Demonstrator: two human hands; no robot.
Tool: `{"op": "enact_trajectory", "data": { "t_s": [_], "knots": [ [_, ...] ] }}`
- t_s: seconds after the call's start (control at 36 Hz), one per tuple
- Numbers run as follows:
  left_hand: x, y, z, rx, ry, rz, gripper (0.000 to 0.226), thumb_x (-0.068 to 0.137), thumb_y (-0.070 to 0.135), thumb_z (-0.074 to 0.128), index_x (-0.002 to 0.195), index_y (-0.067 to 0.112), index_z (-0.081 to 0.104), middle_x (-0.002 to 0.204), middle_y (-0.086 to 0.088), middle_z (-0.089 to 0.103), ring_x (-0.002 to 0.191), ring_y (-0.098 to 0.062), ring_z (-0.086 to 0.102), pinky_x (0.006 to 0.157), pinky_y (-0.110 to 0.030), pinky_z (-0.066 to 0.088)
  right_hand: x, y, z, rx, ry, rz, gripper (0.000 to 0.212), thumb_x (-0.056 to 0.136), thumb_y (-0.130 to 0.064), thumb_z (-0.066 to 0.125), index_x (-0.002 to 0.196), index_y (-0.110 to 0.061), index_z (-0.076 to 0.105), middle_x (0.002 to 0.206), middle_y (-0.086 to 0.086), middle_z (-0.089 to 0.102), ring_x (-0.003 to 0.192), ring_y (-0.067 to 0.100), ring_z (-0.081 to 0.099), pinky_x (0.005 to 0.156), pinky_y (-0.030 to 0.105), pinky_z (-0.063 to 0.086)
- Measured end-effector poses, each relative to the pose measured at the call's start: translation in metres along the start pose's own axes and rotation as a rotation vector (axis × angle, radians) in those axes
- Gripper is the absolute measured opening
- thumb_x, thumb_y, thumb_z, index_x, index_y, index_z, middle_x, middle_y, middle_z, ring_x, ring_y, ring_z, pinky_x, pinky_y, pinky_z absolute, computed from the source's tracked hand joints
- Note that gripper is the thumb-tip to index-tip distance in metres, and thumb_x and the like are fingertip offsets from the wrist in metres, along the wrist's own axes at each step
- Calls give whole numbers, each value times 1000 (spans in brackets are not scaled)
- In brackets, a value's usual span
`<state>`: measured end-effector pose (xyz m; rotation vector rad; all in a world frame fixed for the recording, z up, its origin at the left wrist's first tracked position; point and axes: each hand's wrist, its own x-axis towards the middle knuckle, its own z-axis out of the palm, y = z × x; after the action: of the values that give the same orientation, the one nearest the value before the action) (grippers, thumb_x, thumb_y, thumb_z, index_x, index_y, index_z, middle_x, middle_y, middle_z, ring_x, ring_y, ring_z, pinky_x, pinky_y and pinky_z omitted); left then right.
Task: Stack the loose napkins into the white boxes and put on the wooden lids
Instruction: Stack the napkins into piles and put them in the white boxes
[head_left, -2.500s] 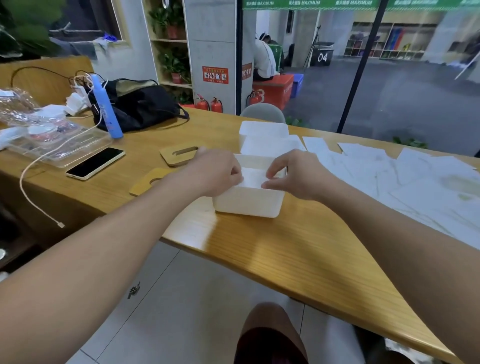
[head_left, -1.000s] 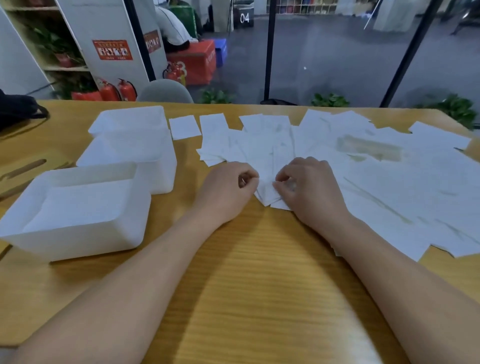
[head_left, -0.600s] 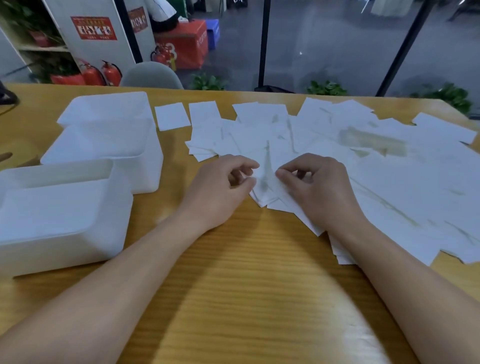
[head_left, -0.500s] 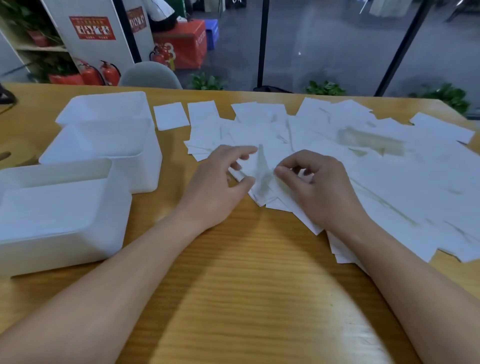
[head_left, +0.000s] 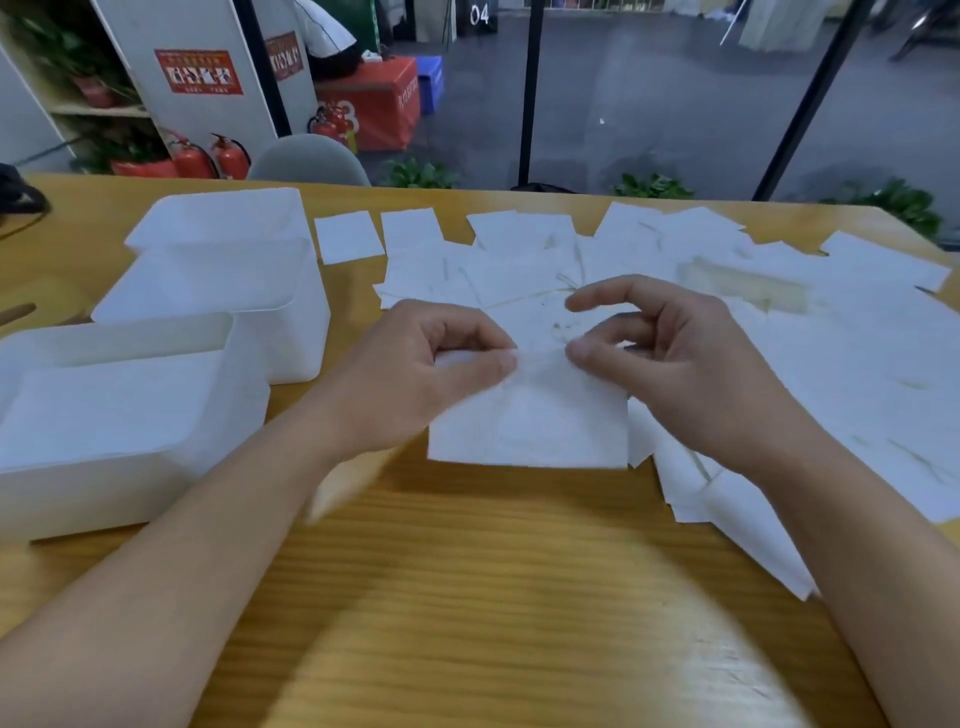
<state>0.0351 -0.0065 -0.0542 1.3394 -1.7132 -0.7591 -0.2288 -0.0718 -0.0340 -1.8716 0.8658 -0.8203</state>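
Note:
I hold one white napkin (head_left: 530, 421) up just above the table edge of the pile. My left hand (head_left: 415, 374) pinches its upper left corner. My right hand (head_left: 691, 374) has its thumb on the upper right edge with curled fingers behind it and the index finger raised clear. Several loose napkins (head_left: 779, 338) lie spread over the table to the right and behind. Three white boxes stand at the left: the nearest box (head_left: 130, 457) has napkins lying in it, a second box (head_left: 218, 296) stands behind it and a third box (head_left: 223, 218) farther back.
A strip of a wooden lid (head_left: 18, 314) shows at the far left edge. The wooden table (head_left: 467, 597) has bare surface in front of me. A grey chair back (head_left: 309, 161) stands beyond the far edge, and a black bag (head_left: 15, 192) sits at the far left.
The view swung right from the boxes to the napkin pile. Both hands worked one napkin loose from the pile and lifted it, so it now hangs between them.

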Motion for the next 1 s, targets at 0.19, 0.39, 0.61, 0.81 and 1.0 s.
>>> {"op": "enact_trajectory", "data": {
  "t_s": [0.19, 0.39, 0.61, 0.81, 1.0],
  "knots": [
    [-9, -5, -8, 168, -265, -209, 10, 99, 35, 79, 95, 27, 75, 67, -1, 65, 58, -12, 48, 61, -29, 39, 1, 12, 7, -308, -209, 90, 15, 93, -30, 84, 104, -32, 74, 76, -1, 75, 56, 15, 66, 59, 36, 55],
    [-13, -7, -2, 407, -242, -197, 20, 90, 44, 85, 81, 30, 73, 79, 12, 70, 67, -1, 58, 60, -18, 46, 3, 26, 11, -527, -8, -43, 16, 86, -44, 86, 90, -36, 73, 78, -16, 68, 65, 4, 60, 55, 17, 45],
    [-12, -11, 2, 398, -159, -147, 17, 87, 48, 87, 97, 40, 75, 99, 19, 67, 87, -8, 59, 75, -25, 53, 6, 41, 18, -744, 4, -81, 19, 88, -46, 81, 89, -33, 67, 88, -15, 60, 81, 5, 58, 69, 30, 50],
    [-12, -15, 4, 318, -166, -144, 17, 90, 43, 88, 103, 42, 78, 100, 15, 69, 89, -11, 63, 81, -31, 57, 6, 40, 13, -827, -24, -76, 8, 92, -39, 76, 87, -34, 71, 83, -17, 62, 79, 5, 60, 65, 31, 49],
    [-11, -17, 3, 300, -172, -135, 18, 89, 44, 89, 105, 43, 79, 100, 14, 70, 90, -12, 65, 80, -29, 57, 8, 41, 8, -788, -34, -49, 11, 96, -38, 76, 86, -34, 74, 84, -16, 69, 80, 5, 63, 73, 37, 58]
  ]
}}
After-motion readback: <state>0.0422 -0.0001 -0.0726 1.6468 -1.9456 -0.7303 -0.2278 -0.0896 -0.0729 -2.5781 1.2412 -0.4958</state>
